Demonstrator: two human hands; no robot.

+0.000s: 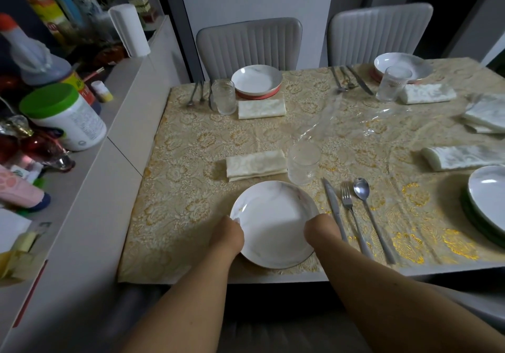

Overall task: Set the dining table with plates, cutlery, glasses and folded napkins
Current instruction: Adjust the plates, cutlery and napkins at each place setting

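I held the near plate [274, 224] by its rim, my left hand [227, 233] and right hand [322, 229] gripping opposite sides at the table's front edge. Both far settings looked complete. The near napkin [256, 165], glass [304, 164] and cutlery [352, 213] were laid; spare napkins [483, 114] and stacked plates [489, 202] remained on my right.

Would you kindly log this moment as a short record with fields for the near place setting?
plate: white plate at the near table edge, held on both sides
left hand: left hand grips the plate's left rim
right hand: right hand grips its right rim
cutlery: knife, fork, spoon right of the plate
glass: glass beyond the plate
napkin: folded napkin left of the glass
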